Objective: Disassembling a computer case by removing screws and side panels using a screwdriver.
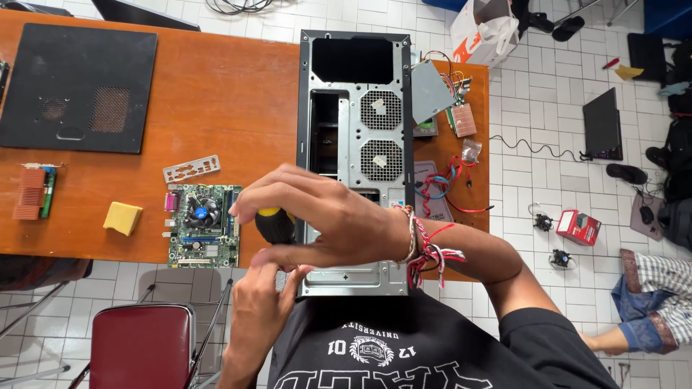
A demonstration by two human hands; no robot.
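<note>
An open grey computer case [357, 94] lies on the orange table [216, 94], its near end at the table's front edge. My right hand [324, 216] reaches across the case's near left corner and grips the black-and-yellow handle of a screwdriver [275, 225]. My left hand [263, 299] comes up from below the table edge, fingers closed beside the screwdriver's lower part at the case corner; what its fingertips hold is hidden. A green motherboard [202, 225] with a round cooler lies just left of my hands.
A black side panel [79, 86] lies at the table's left, with a silver port shield [191, 169], a yellow sponge [122, 217] and an expansion card [34, 191]. Cables and small boards [450, 115] sit right of the case. A red chair [140, 346] stands below left.
</note>
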